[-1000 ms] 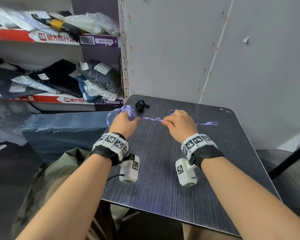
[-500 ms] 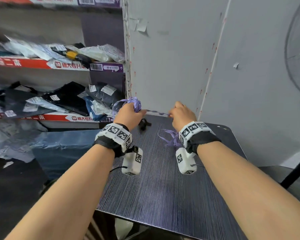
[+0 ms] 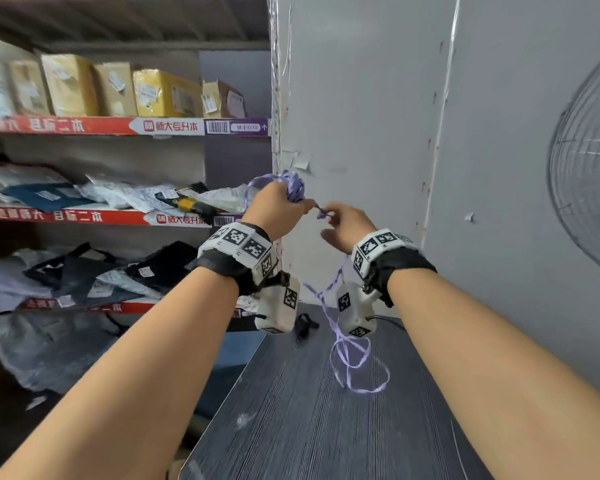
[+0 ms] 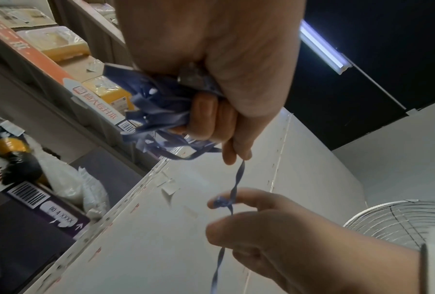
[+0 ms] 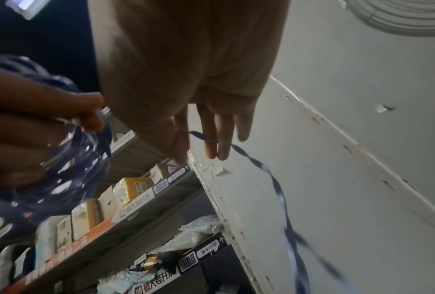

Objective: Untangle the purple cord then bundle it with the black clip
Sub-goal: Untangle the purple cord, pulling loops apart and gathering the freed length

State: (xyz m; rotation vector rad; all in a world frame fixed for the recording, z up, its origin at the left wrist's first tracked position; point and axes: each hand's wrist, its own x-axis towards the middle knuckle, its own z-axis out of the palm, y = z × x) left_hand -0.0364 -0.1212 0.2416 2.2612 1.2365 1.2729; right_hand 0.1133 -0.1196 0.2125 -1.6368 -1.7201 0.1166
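Both hands raised well above the desk [image 3: 291, 427], higher than half a second ago, when they hovered just over its far edge. Left hand [image 3: 274, 209] fisted round a crumpled wad of the purple cord [image 3: 293, 188], thumb and forefinger pinching the strand that leaves the wad toward 3 o'clock. Right hand [image 3: 349, 228] now close to the left, nearer than before; thumb and forefinger pinching a small knot [image 3: 322, 213] in the same strand, remaining fingers [image 5: 221, 137] loosely extended. Between the two hands, only a short twisted length of cord, much shorter than a second ago, when it ran stretched across the desk.

From the right hand, free cord hanging toward 6 o'clock, passing between the two wrist cameras and ending in loose loops [image 3: 357, 368] lying on the desk surface; earlier that slack bunched just under the right wrist.

Black clip [image 3: 303, 325] lying on the desk near its far left corner, at 9 o'clock of the hanging strand, apart from the cord and from both hands.

Shelves [image 3: 118, 216] of parcels at 9 o'clock, a fan grille [image 3: 589, 188] at 3 o'clock.
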